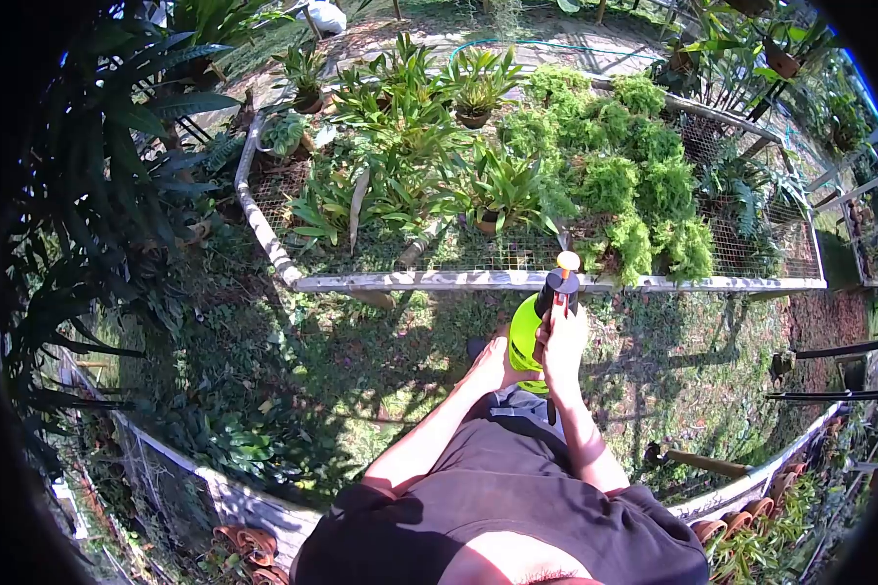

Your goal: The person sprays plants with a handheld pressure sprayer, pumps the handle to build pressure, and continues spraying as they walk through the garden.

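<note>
Bottle [525,336], bright yellow-green, between my hands in front of my shirt [517,487], just on my side of the bench rail [410,283]. Black top [561,283] and orange-yellow nozzle [568,260] face away from me, nozzle over or very near the rail.

Risks, as I judge them: the nozzle could knock the wood if I lean in, since the gap looks slight. A loose left hand would let the body swing and throw the aim off. From this close, a hard jet could flatten the feathery ferns [610,185], or catch the broad-leaved plant [505,185] in its pot [488,222] beside them. Whatever misses the leaves would likely fall through the wire mesh [780,249].

Pose: right hand [568,346] closed round the handle under the black top, fingers by the red trigger [559,301]; cannot tell if it is pressed. Right forearm runs forward, nearly straight. Left hand [496,363] lies against the bottle's left side, lower down, arm slanting inward; fingers partly hidden, so I cannot tell how tightly they close.
</note>
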Demonstrator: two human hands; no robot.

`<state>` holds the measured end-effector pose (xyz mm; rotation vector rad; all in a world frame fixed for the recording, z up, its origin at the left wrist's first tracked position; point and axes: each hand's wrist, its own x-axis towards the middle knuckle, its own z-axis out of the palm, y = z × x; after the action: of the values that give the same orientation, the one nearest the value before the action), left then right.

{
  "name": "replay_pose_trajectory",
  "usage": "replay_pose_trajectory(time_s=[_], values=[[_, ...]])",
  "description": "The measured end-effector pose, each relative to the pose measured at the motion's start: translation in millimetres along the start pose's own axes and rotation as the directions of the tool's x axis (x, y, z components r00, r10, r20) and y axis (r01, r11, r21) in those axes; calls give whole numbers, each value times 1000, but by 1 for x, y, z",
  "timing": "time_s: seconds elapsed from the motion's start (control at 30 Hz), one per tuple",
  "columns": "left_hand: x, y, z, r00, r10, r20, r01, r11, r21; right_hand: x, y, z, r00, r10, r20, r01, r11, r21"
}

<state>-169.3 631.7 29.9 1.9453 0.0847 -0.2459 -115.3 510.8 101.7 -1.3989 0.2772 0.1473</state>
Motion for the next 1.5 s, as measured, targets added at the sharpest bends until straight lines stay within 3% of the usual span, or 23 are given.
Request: replay_pose_trajectory(time_s=[0.07, 0.3, 0.4, 0.5, 0.53, 0.6, 0.73, 0.87, 0.9, 1.0, 1.03, 1.1, 1.17, 1.3, 1.4, 1.5], values=[[2, 5, 3, 999, -31, 35, 31, 1000, 2, 3, -3, -3, 1000, -15, -24, 15, 1000, 14], [23, 6, 8, 959, 280, -50, -281, 959, -22, 3, -26, -4, 997, -25, -75, 35, 990, 136], [19, 34, -8, 976, 216, -5, -216, 976, 33, 1, -39, 4, 997, -21, -72, 31, 989, 144], [16, 30, -12, 999, 17, -40, -17, 1000, 7, 5, -35, 11, 993, -115, 16, 113, 990, 89], [14, 33, -15, 996, 50, -71, -52, 998, -34, 4, -36, 16, 987, -152, 47, 149, 986, 70], [6, 40, -21, 985, 104, -139, -120, 986, -114, -8, -44, 27, 993, -23, 119, 11, 995, 102], [3, 3, -17, 985, 37, -168, -58, 991, -124, -7, -31, 34, 970, -47, 238, 34, 998, 59], [-4, -5, -15, 967, 149, -209, -203, 942, -267, 0, -10, 35, 917, -174, 358, 189, 982, -7], [-4, -10, -13, 948, 200, -247, -254, 944, -211, 0, -8, 35, 902, -184, 391, 209, 978, -23], [-7, -18, -8, 954, 181, -239, -216, 968, -130, -5, -8, 33, 906, -119, 405, 187, 974, -131], [-11, -15, -8, 958, 162, -237, -199, 970, -143, -5, -6, 32, 907, -92, 412, 126, 991, -54], [-18, -8, -6, 975, 107, -193, -141, 974, -175, 0, 4, 22, 895, -127, 427, 209, 966, -152], [-22, 0, -6, 988, 48, -149, -68, 989, -128, 3, 14, 14, 914, -97, 393, 186, 963, -196], [-7, -30, 15, 981, 70, -178, -73, 997, -14, 3, 2, 7, 955, -65, 290, 105, 986, -126], [-4, 7, -1, 995, 22, -99, -26, 999, -39, 6, -7, 7, 965, -64, 254, 85, 994, -73], [5, 6, -2, 988, 16, -152, -23, 999, -48, 19, -1, 6, 956, -161, 247, 201, 969, -144]])
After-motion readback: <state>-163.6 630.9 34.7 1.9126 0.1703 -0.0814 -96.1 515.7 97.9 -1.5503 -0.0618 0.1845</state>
